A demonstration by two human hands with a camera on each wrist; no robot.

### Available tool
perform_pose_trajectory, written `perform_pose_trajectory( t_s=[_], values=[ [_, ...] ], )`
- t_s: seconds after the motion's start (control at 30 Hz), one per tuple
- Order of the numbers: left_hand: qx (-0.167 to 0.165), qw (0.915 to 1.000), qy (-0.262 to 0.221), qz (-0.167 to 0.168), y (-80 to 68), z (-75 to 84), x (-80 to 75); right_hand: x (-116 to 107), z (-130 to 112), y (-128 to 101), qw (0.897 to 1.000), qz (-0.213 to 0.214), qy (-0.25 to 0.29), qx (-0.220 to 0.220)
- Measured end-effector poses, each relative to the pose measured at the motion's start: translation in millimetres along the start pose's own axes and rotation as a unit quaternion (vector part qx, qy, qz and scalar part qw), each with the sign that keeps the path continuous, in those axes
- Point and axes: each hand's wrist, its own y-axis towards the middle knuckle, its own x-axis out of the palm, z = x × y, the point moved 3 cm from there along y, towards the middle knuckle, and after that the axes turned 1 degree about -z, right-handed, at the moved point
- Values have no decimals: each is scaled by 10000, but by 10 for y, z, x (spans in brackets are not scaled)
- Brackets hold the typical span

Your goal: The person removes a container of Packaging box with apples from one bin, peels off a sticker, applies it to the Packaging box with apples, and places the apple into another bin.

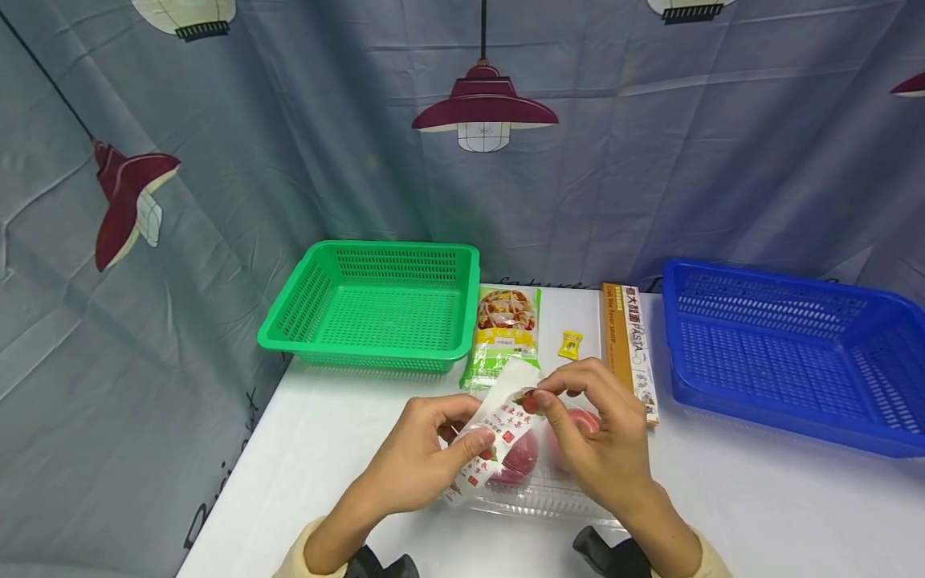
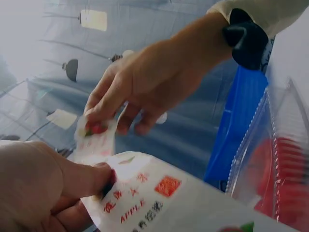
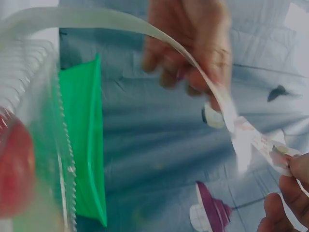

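My left hand (image 1: 415, 457) grips a white strip of stickers (image 1: 506, 417) printed with red characters and small apple pictures; the left wrist view shows the word APPLE on it. With thumb and fingertips, my right hand (image 1: 607, 449) pinches the strip's far part at a red apple sticker (image 1: 531, 401). Whether that sticker is partly off its backing I cannot tell. In the right wrist view the strip (image 3: 145, 26) bends in a long arc past the left hand (image 3: 193, 43). Below both hands lies a clear plastic box (image 1: 535, 502) holding red round fruit (image 1: 516, 461), partly hidden.
A green basket (image 1: 368, 357) stands at the back left, a blue basket (image 1: 788, 421) at the right. Between them are a green-and-yellow food packet (image 1: 506, 321), a small yellow wrapped candy (image 1: 570, 345) and a pasta box (image 1: 629, 345). A grey curtain (image 1: 347, 144) hangs behind the white table (image 1: 759, 514).
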Motion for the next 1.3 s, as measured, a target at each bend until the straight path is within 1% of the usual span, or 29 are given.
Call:
perform_pose_trajectory(
  t_s=[0.1,0.13,0.2,0.27,0.3,0.37,0.43,0.5,0.57,0.6,0.67,0.77,0.93,1.03,1.13,1.23,1.27,1.3],
  values=[
    [-485,9987,-76,118,-6,-45,-81,-52,42,-3,9998,181,77,58],
    [-565,9981,-117,196,-8,-66,-114,-77,55,-1,9996,230,110,101],
    [-720,9959,-277,474,-17,-109,-192,-127,79,5,9993,264,113,223],
    [-769,9921,-536,829,-23,-157,-279,-166,100,-4,9991,194,47,369],
    [-785,9893,-695,1011,-27,-185,-323,-181,111,-11,9989,163,21,447],
    [-870,9811,-1037,1383,-45,-252,-408,-200,135,-31,9982,96,-34,591],
    [-1018,9690,-1373,1786,-78,-325,-488,-205,158,-54,9976,17,-7,692],
    [-1206,9521,-1629,2289,-132,-407,-568,-208,179,-81,9968,-59,-35,792],
    [-1342,9342,-1875,2724,-196,-479,-633,-210,191,-106,9960,-125,-87,884],
    [-1394,9251,-2001,2912,-230,-515,-661,-211,194,-115,9954,-164,-135,938],
    [-1476,9113,-2181,3165,-293,-574,-702,-213,185,-125,9942,-220,-244,1025],
    [-1573,8996,-2325,3346,-372,-647,-739,-212,134,-104,9924,-298,-362,1140],
    [-1778,8740,-2389,3840,-526,-766,-802,-210,56,-53,9916,-455,-318,1172],
    [-1859,8605,-2349,4121,-616,-847,-831,-225,125,-96,9918,-512,-192,1152],
    [-1837,8418,-2300,4524,-710,-944,-859,-244,237,-171,9920,-542,-46,1137],
    [-1816,8254,-2214,4866,-789,-1051,-888,-257,322,-219,9915,-634,38,1135],
    [-1830,8214,-2178,4943,-814,-1087,-898,-260,337,-227,9912,-679,50,1138],
    [-1848,8200,-2151,4971,-827,-1122,-905,-263,348,-231,9907,-728,60,1148]
  ],
)
